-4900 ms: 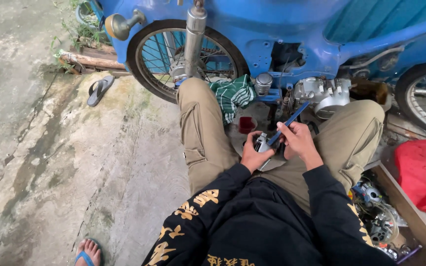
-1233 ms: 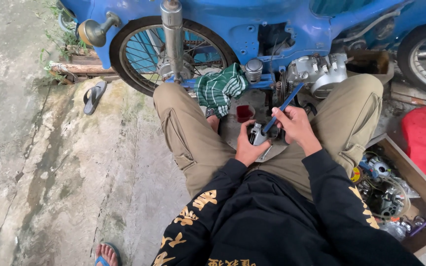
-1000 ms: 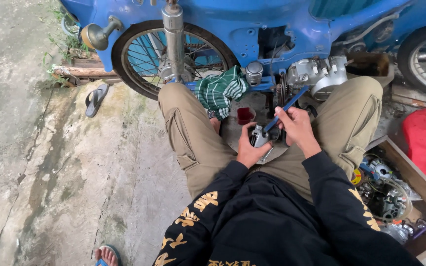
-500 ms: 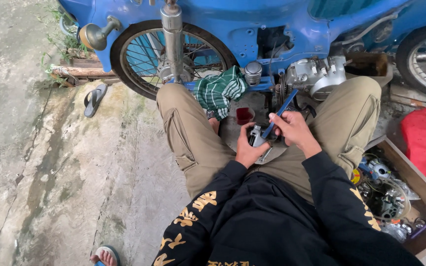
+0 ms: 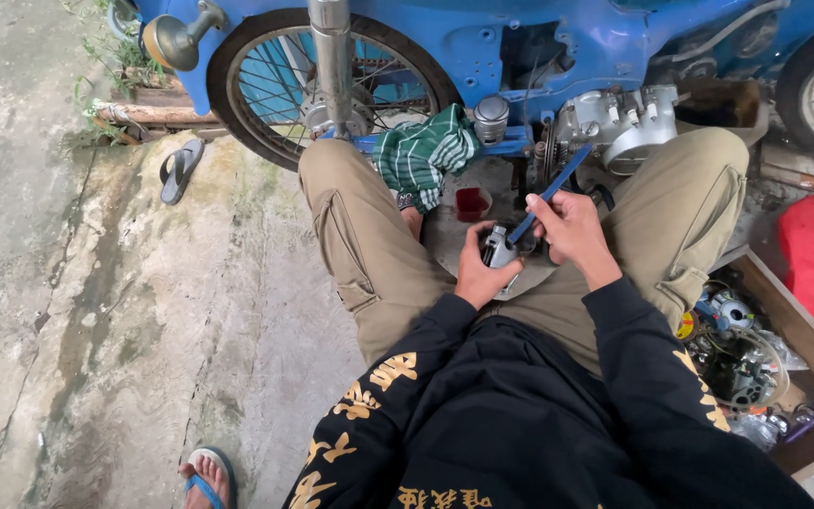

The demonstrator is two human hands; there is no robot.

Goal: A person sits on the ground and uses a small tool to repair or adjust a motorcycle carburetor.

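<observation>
- Grey concrete floor (image 5: 96,311) on the left, a sandal (image 5: 181,170) lying near a blue motorbike's front wheel (image 5: 332,85).
- Green checked rag (image 5: 424,155) draped over the seated person's knee.
- Left hand (image 5: 484,273) closed around a small metal engine part (image 5: 499,247), held between the knees.
- Right hand (image 5: 567,226) grips a blue-handled tool (image 5: 548,193), its tip at the part; this looks like working a fitting, which calls for a steady hold.
- Wooden box of spare parts (image 5: 756,358) on the right.
</observation>
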